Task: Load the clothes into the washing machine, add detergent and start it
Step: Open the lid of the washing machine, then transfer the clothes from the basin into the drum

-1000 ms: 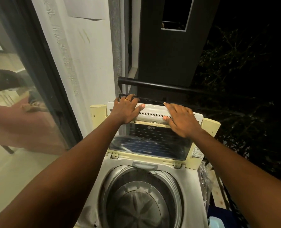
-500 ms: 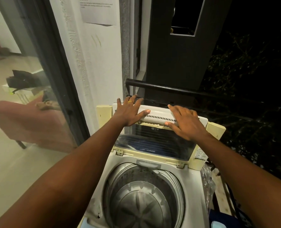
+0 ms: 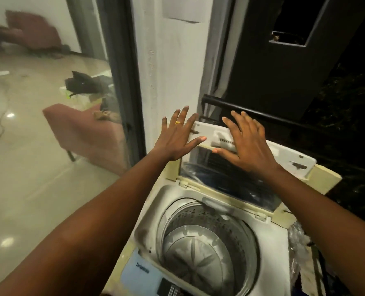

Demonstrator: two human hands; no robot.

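Washer (image 3: 273,248) stands below your fingers (image 3: 239,122), its lid (image 3: 284,159) folded upright at the back and the drum (image 3: 202,248) open beneath your wrists. Your right hand (image 3: 247,144) lies flat against the lid's upper part, fingers spread wide, holding nothing. Your left hand (image 3: 177,137) is just beside it, fingers splayed wide too, thumb over the lid's corner; you cannot tell whether it touches. A ring (image 3: 178,123) sits on one left finger. Beyond your fingertips runs a black rail (image 3: 273,116).

Left hand (image 3: 175,139) now at the lid's (image 3: 208,129) left corner, fingers (image 3: 184,116) wider apart.
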